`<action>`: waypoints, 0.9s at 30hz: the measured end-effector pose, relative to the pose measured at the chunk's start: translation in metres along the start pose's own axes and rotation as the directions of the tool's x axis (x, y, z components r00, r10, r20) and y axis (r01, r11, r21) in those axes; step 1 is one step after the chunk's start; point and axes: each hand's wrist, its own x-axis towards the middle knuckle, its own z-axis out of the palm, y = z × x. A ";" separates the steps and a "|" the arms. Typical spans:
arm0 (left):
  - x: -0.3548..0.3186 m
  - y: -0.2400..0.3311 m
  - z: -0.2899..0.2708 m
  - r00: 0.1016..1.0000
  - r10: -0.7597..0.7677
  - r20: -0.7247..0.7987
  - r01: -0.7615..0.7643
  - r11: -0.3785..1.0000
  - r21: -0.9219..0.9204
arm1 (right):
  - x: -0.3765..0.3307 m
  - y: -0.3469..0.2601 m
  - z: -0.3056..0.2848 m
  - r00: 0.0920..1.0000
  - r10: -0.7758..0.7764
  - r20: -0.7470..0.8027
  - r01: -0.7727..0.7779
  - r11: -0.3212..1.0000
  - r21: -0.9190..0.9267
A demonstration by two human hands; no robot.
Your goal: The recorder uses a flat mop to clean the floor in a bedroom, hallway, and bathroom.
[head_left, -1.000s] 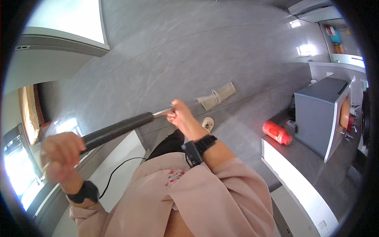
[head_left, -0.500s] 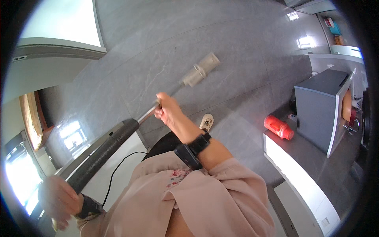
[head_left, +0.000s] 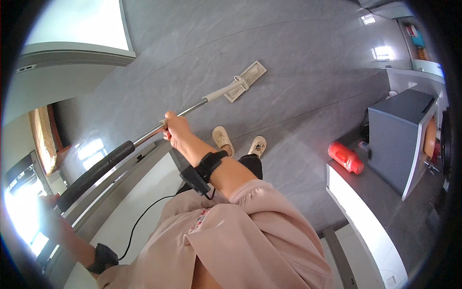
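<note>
A flat mop (head_left: 219, 91) slants across the view, its pale rectangular head lying on the grey floor ahead. My right hand (head_left: 177, 129) is closed around the metal pole, close to a pale collar on it. Farther up, a black foam grip (head_left: 96, 173) covers the handle. At that grip's upper end is my left hand (head_left: 52, 212), curled around it; bright glare washes out much of its fingers. Two cream clogs (head_left: 222, 137) on my feet stand on the floor behind the mop head.
A red vacuum flask (head_left: 345, 157) lies on its side on a dark counter at the right, near a grey cabinet box (head_left: 397, 135). White panels with a grey edge (head_left: 86, 59) stand at the upper left. A black cable (head_left: 139, 219) hangs by my left wrist.
Both hands have shifted left and away from me, along with the mop handle. The mop head, blurred before, now appears sharp. A second clog has come into view.
</note>
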 end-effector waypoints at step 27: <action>-0.086 -0.014 0.106 0.529 -0.384 0.757 0.597 0.802 -0.010 | 0.023 -0.011 -0.134 0.951 -0.098 -0.294 0.005 0.953 -0.302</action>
